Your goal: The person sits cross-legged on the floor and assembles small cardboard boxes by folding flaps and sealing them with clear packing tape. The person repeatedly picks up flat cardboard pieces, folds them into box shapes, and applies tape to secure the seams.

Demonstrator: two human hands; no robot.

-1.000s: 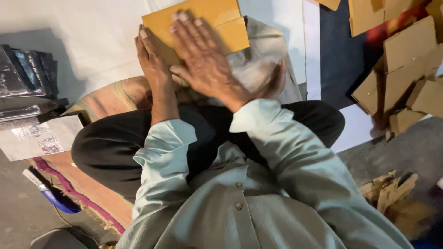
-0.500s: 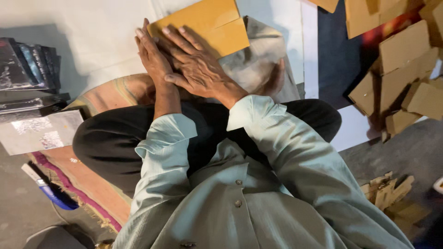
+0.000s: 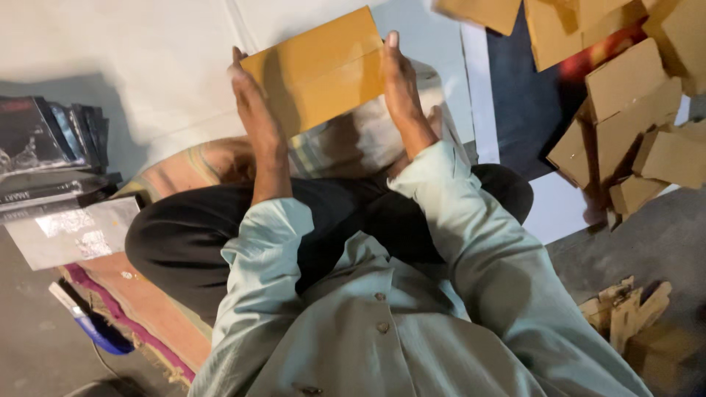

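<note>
i am holding a flat brown cardboard piece (image 3: 320,70) between my two hands, out over my crossed legs. my left hand (image 3: 254,110) is pressing flat against its left edge, fingers straight, and my right hand (image 3: 401,84) is bracing its right edge the same way. a heap of folded cardboard boxes (image 3: 632,110) is lying to the right, and dark glossy packets (image 3: 51,143) are stacked at the left.
</note>
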